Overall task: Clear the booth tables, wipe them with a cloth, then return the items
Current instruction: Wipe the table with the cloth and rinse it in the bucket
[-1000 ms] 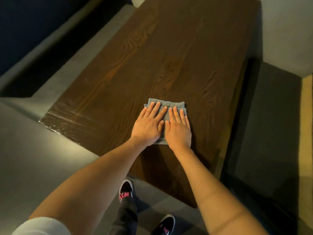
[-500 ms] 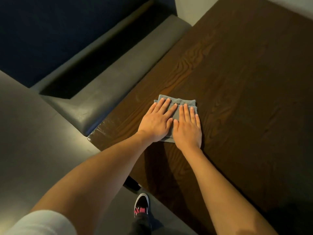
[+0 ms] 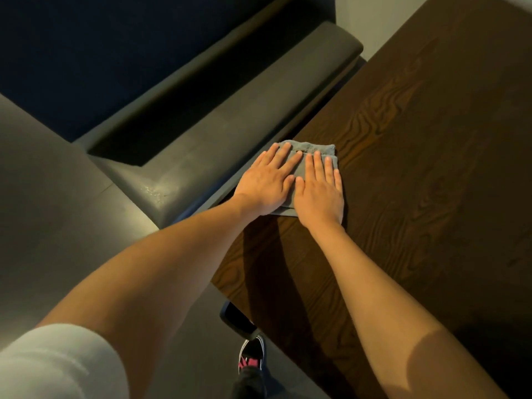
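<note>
A folded grey cloth (image 3: 316, 149) lies flat on the dark wooden booth table (image 3: 417, 174), at the table's left edge. My left hand (image 3: 266, 182) presses on the cloth's left half with straight, spread fingers. Beside it, touching at the thumbs, my right hand (image 3: 319, 191) presses on the right half, fingers straight too. Most of the cloth is hidden under both palms. Nothing else shows on the visible tabletop.
A grey padded booth bench (image 3: 218, 125) runs along the table's left side, with a dark blue backrest (image 3: 100, 53) behind it. My shoe (image 3: 252, 354) stands on the grey floor under the table's near corner.
Both hands have slid the cloth leftward across the table, from near its middle to its left edge by the bench. The hands stayed flat on the cloth.
</note>
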